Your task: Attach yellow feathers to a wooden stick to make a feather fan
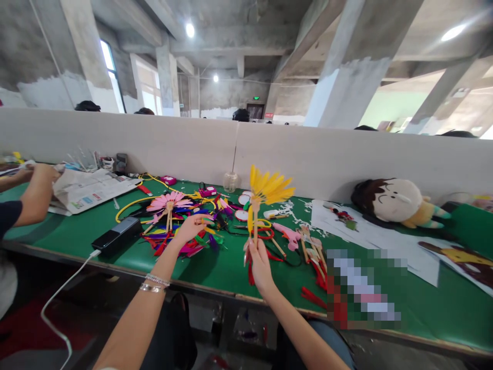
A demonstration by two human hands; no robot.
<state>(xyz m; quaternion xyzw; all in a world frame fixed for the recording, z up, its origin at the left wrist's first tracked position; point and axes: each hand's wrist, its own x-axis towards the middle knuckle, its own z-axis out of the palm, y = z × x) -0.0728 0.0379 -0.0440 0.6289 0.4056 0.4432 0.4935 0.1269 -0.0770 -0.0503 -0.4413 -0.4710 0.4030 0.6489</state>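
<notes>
My right hand [259,264] is wrapped round the wooden handle of a yellow feather fan [271,189], holding it upright with its feathers spread. My left hand [194,228] is over a pile of loose coloured feathers [192,250], fingers closed at the tips on what looks like a yellow feather [210,222]. Just left of that hand, a pink feather fan [169,202] with a wooden handle rests on the pile. Right of the yellow fan lie red-handled scissors [265,234], a pink glue gun [288,235] and several wooden sticks with red tassels [314,252].
A black power bank [116,235] with a white cable sits near the green table's [231,280] front edge. Newspaper [90,190] and a co-worker's arm [36,192] are at left. A doll [398,201] and white paper sheets [370,234] lie right. A white partition [173,146] stands behind.
</notes>
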